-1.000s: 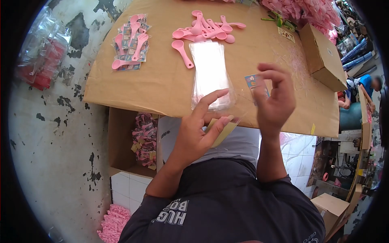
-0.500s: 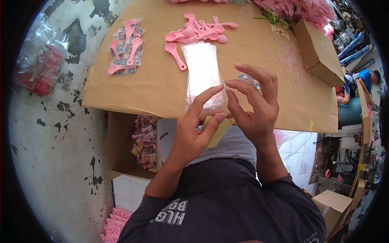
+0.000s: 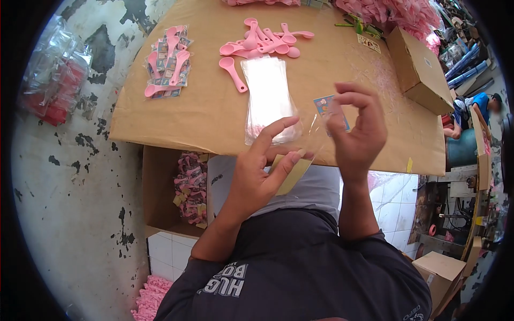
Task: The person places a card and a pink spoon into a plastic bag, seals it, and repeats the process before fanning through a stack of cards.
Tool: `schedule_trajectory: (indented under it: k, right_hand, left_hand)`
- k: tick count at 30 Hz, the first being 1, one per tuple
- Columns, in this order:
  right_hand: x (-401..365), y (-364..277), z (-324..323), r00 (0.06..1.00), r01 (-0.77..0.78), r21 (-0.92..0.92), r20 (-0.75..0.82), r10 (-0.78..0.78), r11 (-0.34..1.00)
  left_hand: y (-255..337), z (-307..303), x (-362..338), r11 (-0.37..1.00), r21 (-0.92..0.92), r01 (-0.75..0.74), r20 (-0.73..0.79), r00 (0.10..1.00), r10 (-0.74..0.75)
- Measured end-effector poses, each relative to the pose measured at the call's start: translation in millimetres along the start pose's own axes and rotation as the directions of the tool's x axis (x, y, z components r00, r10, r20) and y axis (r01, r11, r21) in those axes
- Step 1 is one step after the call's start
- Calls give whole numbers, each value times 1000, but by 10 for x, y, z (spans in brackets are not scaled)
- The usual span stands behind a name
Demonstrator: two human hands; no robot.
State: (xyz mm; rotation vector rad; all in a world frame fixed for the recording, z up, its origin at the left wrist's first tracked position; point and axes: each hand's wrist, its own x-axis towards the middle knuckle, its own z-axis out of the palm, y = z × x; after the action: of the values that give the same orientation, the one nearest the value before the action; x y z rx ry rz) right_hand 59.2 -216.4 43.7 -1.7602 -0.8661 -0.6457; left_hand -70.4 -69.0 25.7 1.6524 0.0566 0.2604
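My left hand is closed on a pale yellow card, with the thumb on its face near the table's front edge. From the card, a clear strip of plastic stretches up toward my right hand, whose fingertips are pinched together; exactly what they hold is too thin to make out. Behind that hand lies a blue printed card. A stack of clear bags lies left of it, a single pink spoon beside the bags. More pink spoons are piled beyond.
Packed spoons in bags lie at the table's left. An open cardboard box stands at the right, near a pink heap. Below the table edge a carton holds pink packets. Another person is at the far right.
My right hand has moved right, away from my left, and its fingers have closed. A clear plastic strip now shows between the hands. My left hand has barely moved.
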Motion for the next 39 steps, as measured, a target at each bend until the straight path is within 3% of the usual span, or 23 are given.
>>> schedule_trajectory:
  k: [2, 3, 5, 8, 9, 10, 12, 13, 15, 16, 18, 19, 22, 29, 31, 37, 39]
  right_hand:
    - [5, 106, -36, 964, -135, 367, -166, 208, 920]
    - [41, 111, -72, 964, -136, 369, -163, 208, 919]
    - [125, 95, -166, 889, -132, 687, -238, 392, 715]
    - [-19, 297, -297, 940, -97, 795, -124, 317, 599]
    - [-7, 228, -313, 973, -135, 834, 11, 229, 535]
    - [-54, 202, -325, 974, -132, 833, 9, 225, 538]
    - [-131, 130, -331, 880, -473, 716, 352, 320, 514]
    - [-138, 68, -292, 882, -469, 716, 350, 316, 517]
    - [-153, -79, -158, 864, -468, 473, 425, 271, 747]
    - [-166, -94, -143, 865, -466, 473, 421, 273, 747]
    - [-210, -117, -113, 773, -549, 384, 571, 277, 743]
    - [-241, -177, -59, 749, -634, 464, 566, 343, 619]
    - [-281, -145, -31, 718, -678, 463, 584, 379, 571]
    - [-265, -185, -79, 752, -649, 491, 526, 396, 581]
    - [-206, -275, -121, 695, -705, 443, 587, 415, 554]
    - [-140, -338, -79, 784, -590, 460, 522, 336, 663]
    - [-132, -366, -77, 788, -594, 501, 519, 331, 630]
  left_hand:
    - [-97, -4, 6, 988, -135, -78, -45, 996, 72]
    - [-89, -15, 1, 988, -134, -77, -48, 996, 71]
    - [-60, -40, -7, 931, -363, 45, -58, 996, -71]
    - [-69, -48, 5, 894, -447, 28, -114, 989, -89]
    - [-74, -48, 16, 893, -449, 26, -113, 990, -86]
    - [-79, -48, 31, 896, -444, -22, -139, 989, -45]
    - [-61, -38, 59, 896, -438, -75, -164, 986, 2]
    - [-37, -21, 75, 903, -413, -116, -210, 977, 30]
    - [-38, -15, 98, 909, -387, -157, -251, 966, 60]
    - [-80, -30, 108, 903, -387, -189, -242, 965, 98]
    - [-149, -32, 116, 896, -387, -216, -226, 965, 135]
    - [-175, -27, 114, 906, -347, -243, -229, 959, 169]
    - [-161, -32, 76, 909, -344, -234, -221, 961, 164]
    - [-48, -91, 4, 917, -389, -93, -191, 981, 18]
    - [-42, -97, -8, 925, -364, -113, -197, 980, 42]
    - [74, -192, -46, 937, -314, -152, -180, 979, 99]
    - [14, -206, -34, 911, -371, -181, -165, 978, 127]
